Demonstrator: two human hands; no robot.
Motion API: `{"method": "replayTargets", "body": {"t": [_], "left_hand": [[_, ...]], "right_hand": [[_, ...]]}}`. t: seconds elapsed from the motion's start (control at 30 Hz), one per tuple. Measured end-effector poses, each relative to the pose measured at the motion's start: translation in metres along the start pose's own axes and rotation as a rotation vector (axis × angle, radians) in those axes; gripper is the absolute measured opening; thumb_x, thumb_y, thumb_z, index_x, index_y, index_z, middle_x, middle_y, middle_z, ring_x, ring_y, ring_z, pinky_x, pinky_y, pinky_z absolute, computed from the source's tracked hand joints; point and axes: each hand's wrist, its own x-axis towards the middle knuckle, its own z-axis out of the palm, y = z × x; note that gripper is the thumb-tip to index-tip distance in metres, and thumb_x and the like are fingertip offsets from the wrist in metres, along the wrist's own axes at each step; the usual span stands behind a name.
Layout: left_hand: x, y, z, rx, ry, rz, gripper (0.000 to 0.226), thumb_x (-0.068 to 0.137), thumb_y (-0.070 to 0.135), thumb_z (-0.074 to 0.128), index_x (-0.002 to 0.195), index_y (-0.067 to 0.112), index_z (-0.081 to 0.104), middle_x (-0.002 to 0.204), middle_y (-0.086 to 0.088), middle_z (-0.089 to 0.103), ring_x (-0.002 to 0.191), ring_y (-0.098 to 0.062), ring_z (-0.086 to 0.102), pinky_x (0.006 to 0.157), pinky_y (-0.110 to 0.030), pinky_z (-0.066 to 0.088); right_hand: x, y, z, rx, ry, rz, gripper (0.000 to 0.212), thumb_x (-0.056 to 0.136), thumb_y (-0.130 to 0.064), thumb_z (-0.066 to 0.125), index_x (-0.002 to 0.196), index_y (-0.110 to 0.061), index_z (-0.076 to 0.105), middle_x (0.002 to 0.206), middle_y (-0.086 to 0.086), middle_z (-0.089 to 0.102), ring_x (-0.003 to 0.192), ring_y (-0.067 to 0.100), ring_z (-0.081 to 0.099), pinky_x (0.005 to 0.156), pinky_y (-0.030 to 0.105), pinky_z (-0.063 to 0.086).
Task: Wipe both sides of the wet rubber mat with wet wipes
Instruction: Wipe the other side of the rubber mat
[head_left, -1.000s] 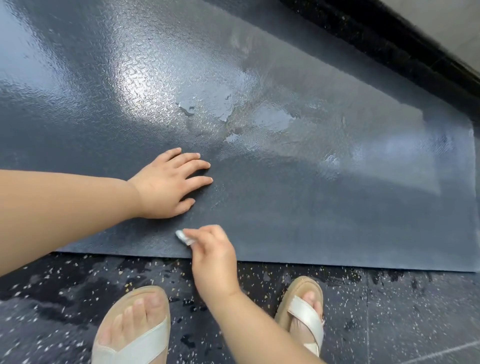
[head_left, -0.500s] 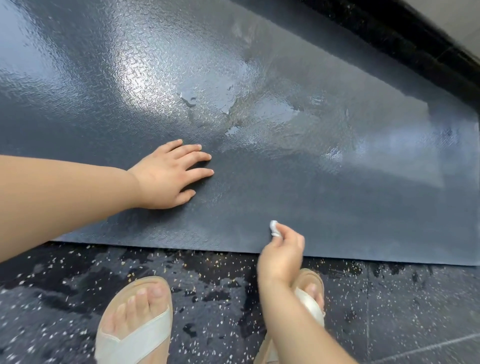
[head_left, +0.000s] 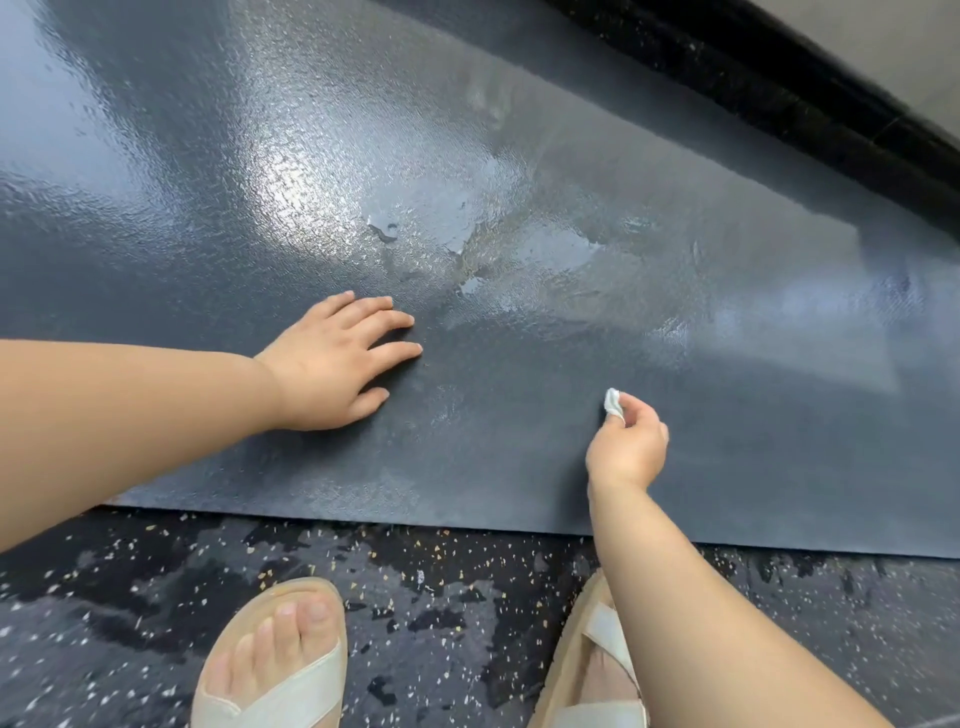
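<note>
The rubber mat looks dark, finely textured, wet-glossy far, matt near. The floor is speckled, patchily wet.

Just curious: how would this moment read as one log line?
left hand: flat on rubber mat | right hand: pinches wet wipe | puddle: mid-mat

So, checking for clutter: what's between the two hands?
Only bare, damp mat between left hand and right hand pinching the wipe, per the head view.
</note>
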Motion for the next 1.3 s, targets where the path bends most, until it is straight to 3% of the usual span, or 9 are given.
{"method": "replayTargets", "body": {"t": [0.1,0.17,0.37,0.47,0.63,0.73,0.93,1.1,1.3], "left_hand": [[0.004,-0.013,-0.006,-0.076,0.07,-0.125,0.061,0.091,0.047,0.046,0.146,0.027,0.032,0.154,-0.002,0.024,0.144,-0.023,0.014,0.115,-0.039,0.004],[0.006,-0.023,-0.01,-0.093,0.107,-0.161,0.06,0.089,0.043,0.052,0.144,0.021,0.038,0.151,-0.005,0.031,0.141,-0.026,0.021,0.114,-0.04,0.009],[0.005,-0.025,-0.01,-0.077,0.128,-0.166,0.06,0.087,0.041,0.057,0.141,0.017,0.043,0.149,-0.009,0.036,0.14,-0.029,0.026,0.114,-0.043,0.012],[0.006,-0.024,-0.007,-0.069,0.102,-0.192,0.062,0.09,0.045,0.047,0.145,0.022,0.034,0.153,-0.004,0.028,0.143,-0.024,0.018,0.115,-0.04,0.006],[0.007,-0.028,-0.004,-0.016,0.058,-0.192,0.063,0.093,0.051,0.034,0.15,0.028,0.019,0.157,0.001,0.014,0.145,-0.02,0.007,0.116,-0.037,-0.001],[0.007,-0.026,-0.004,-0.027,0.043,-0.2,0.064,0.093,0.051,0.034,0.15,0.028,0.017,0.158,0.001,0.013,0.145,-0.019,0.005,0.116,-0.037,-0.004],[0.009,-0.024,-0.01,-0.072,0.019,-0.236,0.063,0.091,0.049,0.042,0.148,0.029,0.026,0.156,0.004,0.019,0.145,-0.017,0.009,0.116,-0.035,-0.001],[0.022,-0.021,-0.034,-0.08,-0.039,-0.287,0.054,0.092,0.049,0.04,0.144,0.035,0.031,0.151,0.009,0.023,0.139,-0.015,0.019,0.111,-0.033,0.017],[0.066,-0.012,-0.081,-0.021,-0.222,-0.382,0.047,0.093,0.044,0.04,0.138,0.029,0.039,0.148,0.001,0.025,0.134,-0.021,0.029,0.105,-0.037,0.029]], "right_hand": [[-0.02,-0.002,0.025,-0.086,0.017,0.021,0.025,0.093,-0.009,0.048,0.107,-0.019,0.066,0.112,0.001,0.052,0.095,0.024,0.058,0.078,0.02,0.035],[-0.059,-0.008,0.043,-0.101,-0.045,-0.133,0.03,0.09,-0.005,0.049,0.104,-0.022,0.069,0.106,0.001,0.054,0.094,0.025,0.058,0.08,0.022,0.036],[-0.121,-0.015,0.05,0.006,-0.564,-0.622,0.018,0.087,-0.008,0.061,0.098,-0.017,0.072,0.091,-0.005,0.057,0.086,0.008,0.057,0.082,0.014,0.042],[-0.065,-0.036,0.046,0.094,-0.417,-0.546,0.018,0.089,-0.019,0.062,0.106,-0.015,0.067,0.095,-0.005,0.055,0.087,0.002,0.052,0.087,0.013,0.04],[0.051,-0.077,0.051,0.057,-0.111,-0.144,0.027,0.093,-0.013,0.053,0.119,-0.009,0.058,0.121,0.011,0.055,0.101,0.017,0.056,0.099,0.028,0.041],[0.051,-0.09,0.069,0.015,-0.067,-0.085,0.028,0.089,-0.001,0.048,0.112,-0.008,0.063,0.121,0.007,0.053,0.092,0.021,0.057,0.069,0.005,0.037],[-0.061,-0.091,0.102,-0.132,-0.557,-0.624,0.026,0.089,-0.006,0.054,0.106,-0.019,0.07,0.106,0.005,0.059,0.1,0.021,0.056,0.089,0.019,0.037],[-0.006,-0.121,0.077,-0.245,-0.777,-0.626,0.02,0.092,-0.017,0.056,0.107,-0.02,0.068,0.11,0.001,0.06,0.102,0.014,0.057,0.08,0.007,0.031],[0.075,-0.161,0.058,-0.392,-0.788,-0.557,0.019,0.091,-0.015,0.056,0.106,-0.022,0.066,0.117,0.002,0.062,0.107,0.017,0.058,0.092,0.027,0.045]]}}
